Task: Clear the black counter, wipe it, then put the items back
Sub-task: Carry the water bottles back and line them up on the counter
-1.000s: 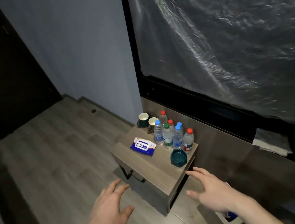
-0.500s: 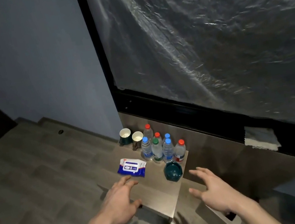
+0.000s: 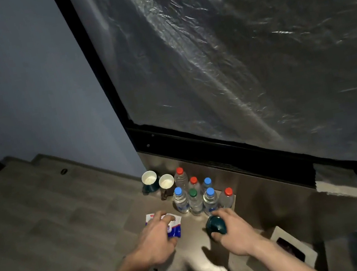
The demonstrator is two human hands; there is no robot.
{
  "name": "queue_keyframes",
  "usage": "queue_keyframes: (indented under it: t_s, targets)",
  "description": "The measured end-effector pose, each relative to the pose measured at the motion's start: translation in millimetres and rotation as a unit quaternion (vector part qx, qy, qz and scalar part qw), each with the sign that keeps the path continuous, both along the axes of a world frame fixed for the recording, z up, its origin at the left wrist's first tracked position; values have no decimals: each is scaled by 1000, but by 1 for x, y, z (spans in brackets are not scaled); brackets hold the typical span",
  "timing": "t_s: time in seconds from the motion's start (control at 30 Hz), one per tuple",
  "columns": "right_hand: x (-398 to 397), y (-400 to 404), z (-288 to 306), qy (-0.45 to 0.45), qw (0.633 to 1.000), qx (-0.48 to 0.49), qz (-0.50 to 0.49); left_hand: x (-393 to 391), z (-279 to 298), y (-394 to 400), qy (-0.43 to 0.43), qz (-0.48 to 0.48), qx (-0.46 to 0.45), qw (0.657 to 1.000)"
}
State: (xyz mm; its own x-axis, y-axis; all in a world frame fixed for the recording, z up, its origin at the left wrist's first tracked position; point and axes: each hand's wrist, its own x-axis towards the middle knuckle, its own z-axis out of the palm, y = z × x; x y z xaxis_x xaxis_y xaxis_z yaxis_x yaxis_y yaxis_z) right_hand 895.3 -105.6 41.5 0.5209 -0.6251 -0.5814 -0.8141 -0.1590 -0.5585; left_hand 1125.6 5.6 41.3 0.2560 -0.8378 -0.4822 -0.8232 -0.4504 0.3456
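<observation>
Head view: left hand (image 3: 156, 240) curls over the wet-wipe pack (image 3: 173, 228) on the worktop (image 3: 192, 240); right hand (image 3: 233, 229) grips the teal dish (image 3: 215, 225) beside seven bottles (image 3: 195, 200); a careless lift could topple them.

Hands grip wipes pack (image 3: 173, 226) and bowl (image 3: 216, 225).

Both bare forearms reach forward and inward from the bottom edge, backs of the hands turned up toward the camera. The left hand (image 3: 158, 240) lies palm down, its fingers bent over a white and blue packet (image 3: 173, 228). The right hand (image 3: 233, 230) curls thumb and fingers round a dark teal bowl (image 3: 215, 224).
</observation>
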Motion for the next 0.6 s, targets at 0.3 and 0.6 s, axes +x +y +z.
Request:
queue_keyframes:
  t_s: [0.3,0.6]
  targets:
    - [84,-34,-46,50,996,-9,-77,52,-79,-100,36,-65,17,997]
    - [152,-59,-95,99,992,-13,-76,80,-150,-127,1,-202,-38,979]
